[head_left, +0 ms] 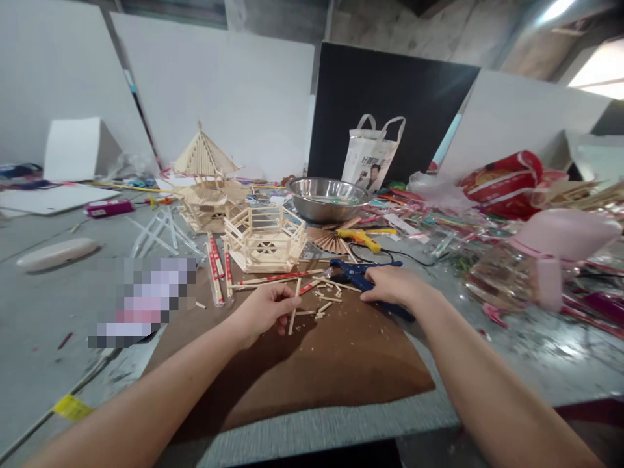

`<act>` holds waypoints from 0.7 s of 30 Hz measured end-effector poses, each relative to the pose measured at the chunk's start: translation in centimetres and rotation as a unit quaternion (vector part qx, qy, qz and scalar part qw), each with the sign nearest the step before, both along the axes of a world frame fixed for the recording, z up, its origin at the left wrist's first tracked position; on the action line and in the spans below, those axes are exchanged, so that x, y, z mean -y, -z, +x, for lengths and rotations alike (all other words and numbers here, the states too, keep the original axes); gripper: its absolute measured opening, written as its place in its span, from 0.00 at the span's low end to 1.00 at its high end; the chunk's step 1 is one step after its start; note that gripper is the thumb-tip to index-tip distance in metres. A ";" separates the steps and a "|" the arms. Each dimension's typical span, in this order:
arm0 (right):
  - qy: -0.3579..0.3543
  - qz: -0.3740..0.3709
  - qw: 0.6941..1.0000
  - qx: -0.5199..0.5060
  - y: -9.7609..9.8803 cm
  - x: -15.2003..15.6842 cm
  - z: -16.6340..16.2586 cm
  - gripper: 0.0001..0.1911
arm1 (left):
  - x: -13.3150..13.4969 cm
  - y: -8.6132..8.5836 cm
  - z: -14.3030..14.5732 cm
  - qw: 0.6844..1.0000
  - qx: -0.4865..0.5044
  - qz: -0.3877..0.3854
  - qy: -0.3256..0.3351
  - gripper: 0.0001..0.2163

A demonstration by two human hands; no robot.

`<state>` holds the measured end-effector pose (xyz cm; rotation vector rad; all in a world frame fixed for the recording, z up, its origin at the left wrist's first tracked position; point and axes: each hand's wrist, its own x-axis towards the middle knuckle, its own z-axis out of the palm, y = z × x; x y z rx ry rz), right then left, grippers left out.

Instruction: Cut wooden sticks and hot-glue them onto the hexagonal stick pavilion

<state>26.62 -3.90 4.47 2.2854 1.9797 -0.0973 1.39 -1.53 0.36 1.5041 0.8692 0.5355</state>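
My left hand (270,311) pinches a short wooden stick (294,307), held nearly upright above a brown sheet (336,364). With its fingers bent round one handle, my right hand (397,285) is on a pair of blue hand cutters (358,274); the handles are spread and the tool lies low over the sheet. Small cut wooden pieces (324,302) are scattered between the hands. Longer sticks with red wrappers (263,281) lie behind my left hand. Beyond them stands a six-sided stick frame (266,240) with lattice sides.
A stick-built pavilion (202,188) with a pointed roof stands back left. Behind the cutters are a yellow glue gun (361,240), a paper fan (327,240) and a metal bowl (329,198). A pink-lidded jug (526,266) is at right; a white cable (53,409) runs front left.
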 end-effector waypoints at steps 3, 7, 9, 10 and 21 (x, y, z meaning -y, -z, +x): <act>-0.006 0.003 1.000 0.019 0.6 0.5 0.0 0.07 | 0.2 0.5 0.1 1.000 0.008 -0.016 0.008 0.12; -0.020 0.027 0.999 -0.023 0.5 0.7 0.5 0.08 | 0.2 0.8 0.1 1.000 0.001 -0.022 0.018 0.12; -0.023 0.033 0.996 -0.075 -0.1 0.9 0.8 0.09 | 0.3 0.9 0.0 1.000 0.004 -0.022 0.022 0.12; -0.021 0.034 0.994 -0.098 -0.6 1.1 0.9 0.09 | 0.3 1.0 0.0 0.999 0.005 -0.023 0.022 0.12; 0.167 0.140 0.974 -0.056 -2.8 2.5 5.4 0.15 | 0.3 0.9 0.2 0.999 0.029 -0.030 0.011 0.13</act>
